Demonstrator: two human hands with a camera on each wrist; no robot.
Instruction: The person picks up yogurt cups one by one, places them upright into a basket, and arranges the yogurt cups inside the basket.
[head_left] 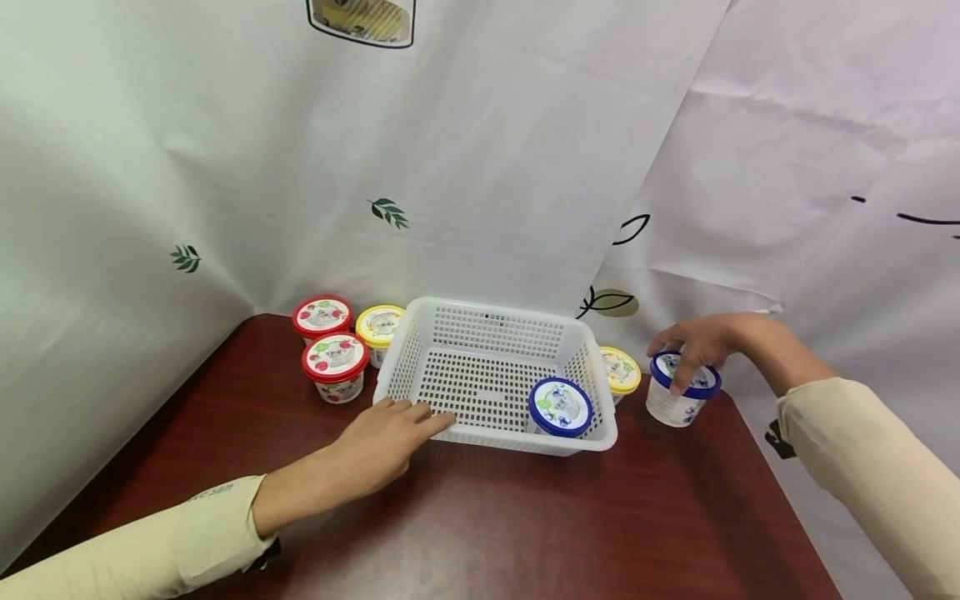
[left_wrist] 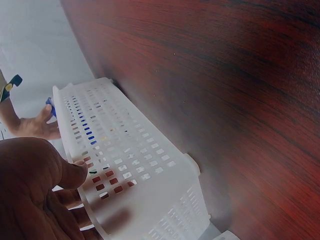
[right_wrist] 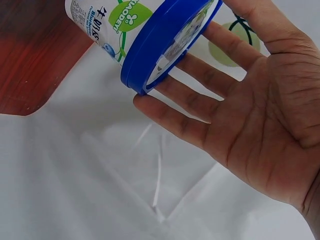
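Observation:
A white perforated basket (head_left: 480,435) stands at the back middle of the table, holding a blue-lidded cup (head_left: 560,408) in its near right corner. My left hand (head_left: 382,442) holds the basket's near left rim; in the left wrist view that hand (left_wrist: 35,185) has its thumb outside the wall and its fingers over the rim. To the right of the basket, my right hand (head_left: 701,343) grips another blue-lidded cup (head_left: 672,406) from above, thumb on the near side. The right wrist view shows that hand (right_wrist: 250,100) with its fingertips at the blue lid (right_wrist: 150,50).
Two red-lidded cups (head_left: 322,315) (head_left: 336,357) and a yellow-lidded cup (head_left: 379,325) stand left of the basket. Another yellow-lidded cup (head_left: 620,371) is between the basket and my right hand. White cloth (head_left: 487,167) hangs behind the brown table (head_left: 487,533).

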